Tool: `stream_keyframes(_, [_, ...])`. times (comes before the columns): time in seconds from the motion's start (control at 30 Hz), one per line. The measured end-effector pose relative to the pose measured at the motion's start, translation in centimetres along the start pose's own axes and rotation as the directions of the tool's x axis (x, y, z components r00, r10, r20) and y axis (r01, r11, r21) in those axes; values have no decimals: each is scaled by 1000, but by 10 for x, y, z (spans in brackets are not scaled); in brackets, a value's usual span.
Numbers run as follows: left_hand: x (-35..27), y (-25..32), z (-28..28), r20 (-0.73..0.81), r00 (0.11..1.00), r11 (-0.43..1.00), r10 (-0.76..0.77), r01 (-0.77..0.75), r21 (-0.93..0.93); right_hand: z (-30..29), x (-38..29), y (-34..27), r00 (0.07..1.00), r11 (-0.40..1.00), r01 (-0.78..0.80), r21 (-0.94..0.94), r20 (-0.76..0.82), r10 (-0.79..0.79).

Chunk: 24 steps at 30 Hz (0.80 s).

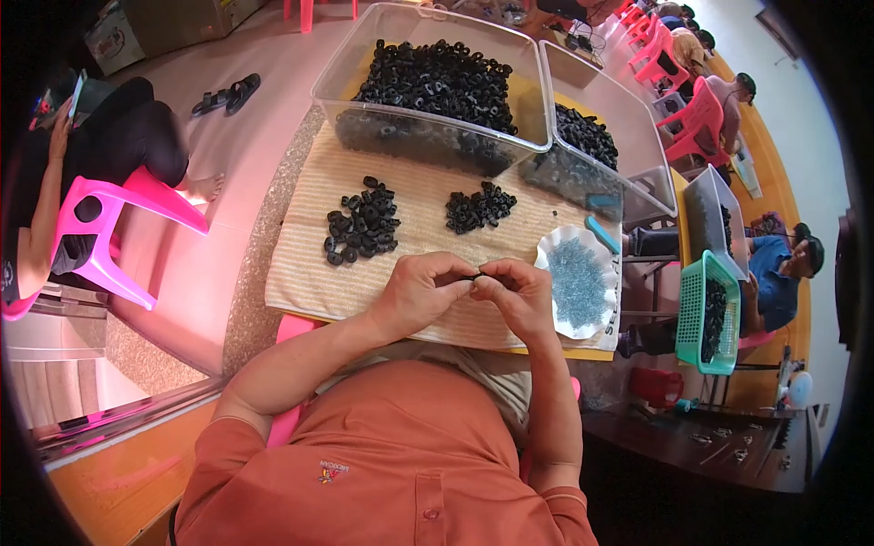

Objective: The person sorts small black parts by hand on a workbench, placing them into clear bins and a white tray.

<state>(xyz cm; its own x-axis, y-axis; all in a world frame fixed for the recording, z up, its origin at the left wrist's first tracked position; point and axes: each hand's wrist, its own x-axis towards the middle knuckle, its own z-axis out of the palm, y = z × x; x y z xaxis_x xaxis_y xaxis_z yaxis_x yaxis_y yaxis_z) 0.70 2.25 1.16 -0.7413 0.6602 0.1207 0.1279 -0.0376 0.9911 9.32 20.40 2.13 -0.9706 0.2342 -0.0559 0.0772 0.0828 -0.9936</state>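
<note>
My left hand (pixel 423 290) and my right hand (pixel 515 293) meet over the near part of a striped towel (pixel 300 273). Between their fingertips they pinch a small black part (pixel 472 277), mostly hidden by the fingers. Ahead of my left hand lies a pile of larger black ring-like parts (pixel 363 222). A second pile of smaller black parts (pixel 480 206) lies beyond both hands. Just right of my right hand is a white fluted dish (pixel 543 251) holding many tiny clear bluish pieces (pixel 579 280). A blue strip-like tool (pixel 602 235) lies by the dish's far edge.
Two clear plastic bins (pixel 437 112) (pixel 642 184) of black parts stand at the towel's far side. A green basket (pixel 689 314) and another bin (pixel 713 205) are at right, near a seated person (pixel 778 273). Another person sits at left on a pink stool (pixel 92 225). Sandals (pixel 227 95) lie on the floor.
</note>
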Motion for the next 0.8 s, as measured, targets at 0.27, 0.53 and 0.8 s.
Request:
stream_keyframes(0.27, [0, 7, -1, -3, 996, 988, 92, -90, 123, -1, -3, 2, 999, 999, 45, -17, -7, -45])
stream_keyframes(0.53, [-1, 2, 0, 4, 978, 953, 208, -204, 223, -6, -2, 0, 998, 999, -39, -5, 57, 39])
stream_keyframes(0.8, [1, -4, 2, -1, 936, 905, 353, -341, 255, -4, -3, 9, 994, 987, -110, 114, 37, 106])
